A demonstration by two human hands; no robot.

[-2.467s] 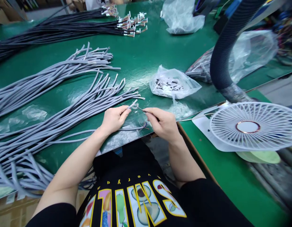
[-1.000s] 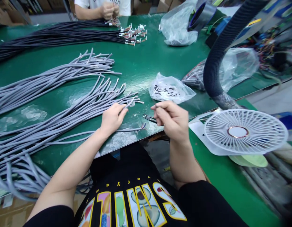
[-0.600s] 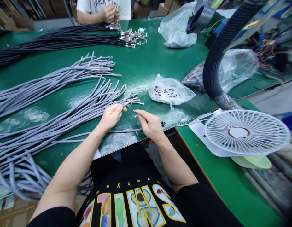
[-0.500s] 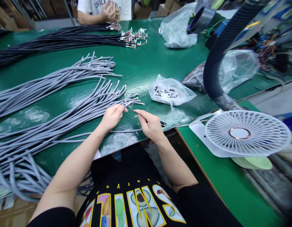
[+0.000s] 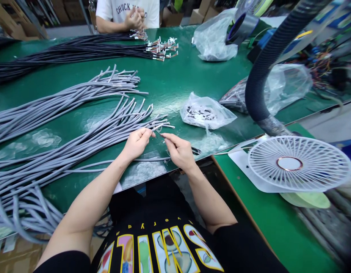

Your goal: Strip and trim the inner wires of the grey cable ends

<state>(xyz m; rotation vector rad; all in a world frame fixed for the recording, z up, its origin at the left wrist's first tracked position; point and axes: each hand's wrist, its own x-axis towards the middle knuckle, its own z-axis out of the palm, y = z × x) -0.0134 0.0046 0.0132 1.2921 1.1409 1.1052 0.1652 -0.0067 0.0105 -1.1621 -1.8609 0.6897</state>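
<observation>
My left hand [image 5: 139,143] is closed in a pinch at the free ends of a bundle of grey cables [image 5: 87,142]. It seems to grip one cable's end, mostly hidden by the fingers; fine pale strands show just beyond the fingertips. Close by on the right, my right hand [image 5: 179,151] is closed around slim metal tweezers [image 5: 196,151]. Their narrow tip points at the left fingertips, and their back end sticks out behind the palm. Below both hands a single grey cable [image 5: 152,159] runs along the table's front edge.
Beyond lie a second grey bundle [image 5: 79,91] and black cables [image 5: 79,47] with white connectors. Right of my hands rests a clear bag [image 5: 208,113] of small dark pieces. A black hose [image 5: 256,83] and a white fan [image 5: 300,163] stand at right. A co-worker [image 5: 128,17] sits opposite.
The tweezers' tip and my left fingertips are slightly closer together. The whole view has shifted a little; both hands keep their grip.
</observation>
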